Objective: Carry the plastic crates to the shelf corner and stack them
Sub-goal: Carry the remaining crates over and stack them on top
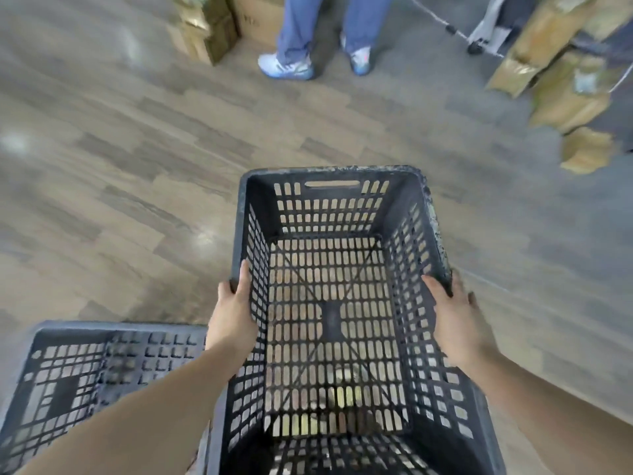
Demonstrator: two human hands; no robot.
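- The black slatted crate [337, 303] is in front of me, open side up and empty, held above the wood-patterned floor [137, 159], which shows through its slotted bottom.
- My left hand [233, 317] has its grip closed on the crate's left rim, thumb inside the wall and fingers wrapped outside.
- My right hand [455, 320] has its grip closed over the right rim in the same manner, thumb lying inside, fingers down the outer side.
- A second crate [85, 378] of the same kind sits low at my left, just beside the one I hold; my left forearm crosses over it.
- Farther off a person's legs [329, 29] in blue trousers and pale shoes stand by cardboard boxes [219, 22].
- Brown packages [561, 84] are piled at the far right, next to a wheeled metal frame [462, 36].
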